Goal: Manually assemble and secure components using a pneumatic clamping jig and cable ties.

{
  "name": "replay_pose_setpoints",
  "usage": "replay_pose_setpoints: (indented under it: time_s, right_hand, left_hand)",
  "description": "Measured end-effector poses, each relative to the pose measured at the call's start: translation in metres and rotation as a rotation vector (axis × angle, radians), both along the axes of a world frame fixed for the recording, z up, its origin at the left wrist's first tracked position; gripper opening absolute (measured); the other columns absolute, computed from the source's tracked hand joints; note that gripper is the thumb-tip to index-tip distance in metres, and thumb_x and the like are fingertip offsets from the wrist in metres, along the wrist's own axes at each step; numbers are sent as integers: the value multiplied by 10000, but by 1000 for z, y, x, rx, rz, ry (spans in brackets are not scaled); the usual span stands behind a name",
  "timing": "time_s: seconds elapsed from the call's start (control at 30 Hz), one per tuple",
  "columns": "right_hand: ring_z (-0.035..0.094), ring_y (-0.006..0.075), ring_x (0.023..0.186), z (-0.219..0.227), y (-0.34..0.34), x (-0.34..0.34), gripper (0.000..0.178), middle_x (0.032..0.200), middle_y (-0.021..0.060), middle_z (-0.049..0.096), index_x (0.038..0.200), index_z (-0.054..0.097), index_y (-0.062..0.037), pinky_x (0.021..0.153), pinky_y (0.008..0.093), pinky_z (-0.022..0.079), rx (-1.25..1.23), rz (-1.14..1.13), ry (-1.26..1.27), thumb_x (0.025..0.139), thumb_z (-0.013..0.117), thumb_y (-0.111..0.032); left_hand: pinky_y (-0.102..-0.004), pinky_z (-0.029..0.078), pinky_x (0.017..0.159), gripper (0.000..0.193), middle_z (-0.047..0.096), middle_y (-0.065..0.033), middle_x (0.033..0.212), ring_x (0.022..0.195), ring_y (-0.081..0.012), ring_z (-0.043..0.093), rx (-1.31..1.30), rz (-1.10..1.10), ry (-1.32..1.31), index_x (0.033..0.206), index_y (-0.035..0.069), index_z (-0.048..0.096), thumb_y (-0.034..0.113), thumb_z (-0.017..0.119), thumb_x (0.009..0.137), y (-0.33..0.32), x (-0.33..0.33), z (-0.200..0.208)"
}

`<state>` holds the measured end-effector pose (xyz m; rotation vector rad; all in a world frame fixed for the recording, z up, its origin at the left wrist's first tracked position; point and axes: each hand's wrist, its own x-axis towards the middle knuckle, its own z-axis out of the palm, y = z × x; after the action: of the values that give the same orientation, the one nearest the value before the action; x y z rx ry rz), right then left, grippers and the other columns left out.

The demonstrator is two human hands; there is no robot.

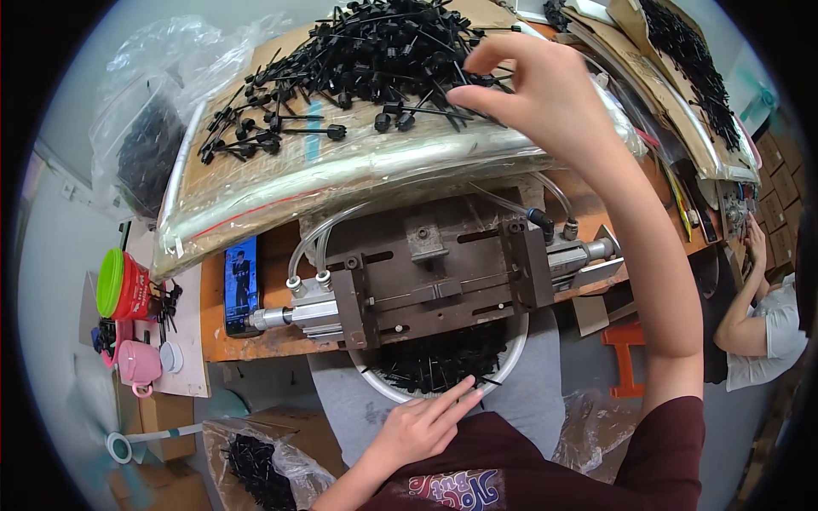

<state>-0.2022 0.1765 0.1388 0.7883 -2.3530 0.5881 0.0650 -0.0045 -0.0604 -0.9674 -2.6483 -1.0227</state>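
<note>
My right hand (545,94) is raised over the front right of a pile of black plastic parts (392,51), small knobbed heads on thin stems. Its thumb and curled fingers stand apart, with no part visible between them. My left hand (433,419) lies with fingers stretched out at the near rim of a white round basin (388,392) on my lap. Thin black pieces (443,362) fill the basin, and one lies close to the left fingertips. Between the pile and the basin sits a dark metal clamping fixture (434,294) with a cylinder on each side.
The pile lies on a cardboard-covered, plastic-wrapped tray (281,183). Clear air hoses (313,243) run to the fixture. A phone (241,285) and a pink cup (139,362) are on the left. A bag of black parts (256,468) stands below. Another person (763,328) works at far right.
</note>
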Motion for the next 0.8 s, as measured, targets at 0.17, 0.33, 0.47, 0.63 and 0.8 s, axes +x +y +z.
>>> replay_pose_setpoints:
  time_s: [0.17, 0.33, 0.47, 0.63, 0.8]
  right_hand:
    - [686, 301, 1000, 3, -51, -17, 354, 963, 161, 714, 956, 697, -17, 860, 428, 550, 351, -137, -212, 725, 767, -275]
    - [650, 328, 934, -15, -54, -51, 431, 930, 165, 674, 1019, 582, -12, 822, 420, 513, 284, -166, -157, 690, 747, -236]
    - [649, 290, 814, -6, -46, -59, 368, 842, 146, 660, 939, 572, -4, 737, 384, 510, 333, -19, -238, 632, 756, -90]
    - [620, 255, 822, 15, -12, -57, 390, 883, 113, 647, 987, 583, -24, 718, 364, 493, 488, 29, -441, 632, 739, -65]
    - [637, 283, 893, 12, -16, -49, 434, 944, 110, 656, 1048, 650, -16, 801, 423, 513, 636, 74, -346, 630, 761, 17]
  left_hand:
    - [-255, 538, 613, 666, 602, -114, 1344, 709, -145, 675, -3, -22, 79, 1390, 131, 556, 43, 642, 735, 8, 1, -4]
    - [-257, 537, 611, 668, 637, -100, 1278, 718, -142, 681, 4, -19, 92, 1406, 135, 545, 33, 615, 749, 10, 4, -10]
    - [-258, 531, 618, 686, 660, -85, 1225, 723, -136, 679, -3, -2, 60, 1416, 143, 536, 39, 614, 743, 6, 8, -11]
    - [-258, 518, 614, 688, 685, -63, 1149, 697, -127, 659, 64, 10, 64, 1420, 140, 533, 55, 622, 743, 4, 7, -15]
    - [-263, 507, 596, 674, 698, -51, 1065, 652, -135, 626, 63, -6, 32, 1413, 119, 538, 68, 628, 747, 7, 5, -14]
